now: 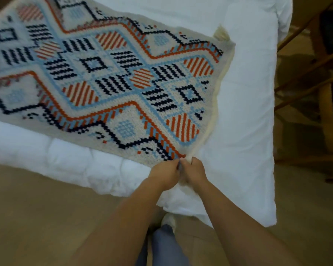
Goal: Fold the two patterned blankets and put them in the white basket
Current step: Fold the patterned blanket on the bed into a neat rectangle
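A cream patterned blanket [108,79] with orange, navy and light-blue diamond motifs lies spread flat across a white bed, running from the upper left to the middle right. A tassel shows at its far right corner. My left hand [166,172] and my right hand [195,170] sit side by side at the blanket's near right corner, both pinching that corner. Only one blanket is in view, and no white basket is visible.
The white duvet [244,112] covers the bed, its corner hanging down near my feet. Beige floor [37,217] lies in front of the bed. A wooden chair frame [311,77] stands close to the bed's right side. My leg and foot show below.
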A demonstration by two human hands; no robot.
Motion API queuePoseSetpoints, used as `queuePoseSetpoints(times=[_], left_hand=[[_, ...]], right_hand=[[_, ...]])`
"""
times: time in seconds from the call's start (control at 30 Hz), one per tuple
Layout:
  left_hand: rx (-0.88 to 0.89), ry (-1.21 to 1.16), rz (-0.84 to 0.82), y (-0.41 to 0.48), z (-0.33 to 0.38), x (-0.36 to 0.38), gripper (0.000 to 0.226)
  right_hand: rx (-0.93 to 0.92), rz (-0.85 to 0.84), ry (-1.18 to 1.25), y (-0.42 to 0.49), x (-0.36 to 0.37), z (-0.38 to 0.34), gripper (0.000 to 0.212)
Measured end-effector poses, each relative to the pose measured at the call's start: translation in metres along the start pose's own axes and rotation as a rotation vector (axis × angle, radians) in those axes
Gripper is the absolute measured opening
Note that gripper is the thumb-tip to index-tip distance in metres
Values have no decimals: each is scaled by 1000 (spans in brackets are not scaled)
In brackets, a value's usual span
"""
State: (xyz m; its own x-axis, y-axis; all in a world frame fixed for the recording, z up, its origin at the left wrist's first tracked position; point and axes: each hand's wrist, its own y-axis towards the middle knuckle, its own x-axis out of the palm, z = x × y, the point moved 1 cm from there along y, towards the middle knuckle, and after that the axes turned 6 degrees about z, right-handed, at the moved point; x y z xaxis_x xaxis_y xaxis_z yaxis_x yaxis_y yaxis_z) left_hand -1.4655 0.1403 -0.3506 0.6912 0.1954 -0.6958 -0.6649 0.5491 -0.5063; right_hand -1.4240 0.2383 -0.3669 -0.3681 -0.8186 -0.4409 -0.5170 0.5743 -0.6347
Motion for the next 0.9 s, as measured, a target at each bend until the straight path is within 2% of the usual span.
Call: queuePoseSetpoints(times=[0.07, 0.17, 0.33, 0.53, 0.67, 0.9], left_hand=[[-49, -112, 38, -13, -13, -22, 33], [-137, -369, 172, -38, -45, -57, 38], [-193, -595, 310, -62, -118, -115, 22], [-197, -513, 374, -63, -200, -196, 14], [-237, -408, 472, -71, -253, -254, 21], [-364, -430, 549, -69, -348, -339, 29]], right_hand=[[10, -38, 53, -12, 21, -25, 26], [16, -99, 92, -28, 59, -66, 12], [68, -186, 168, -52, 135, -143, 11], [9, -192, 111, -83, 214, -228, 17], [-55, -220, 63, -100, 273, -270, 17], [-118, -216, -65, -108, 383, -333, 26]])
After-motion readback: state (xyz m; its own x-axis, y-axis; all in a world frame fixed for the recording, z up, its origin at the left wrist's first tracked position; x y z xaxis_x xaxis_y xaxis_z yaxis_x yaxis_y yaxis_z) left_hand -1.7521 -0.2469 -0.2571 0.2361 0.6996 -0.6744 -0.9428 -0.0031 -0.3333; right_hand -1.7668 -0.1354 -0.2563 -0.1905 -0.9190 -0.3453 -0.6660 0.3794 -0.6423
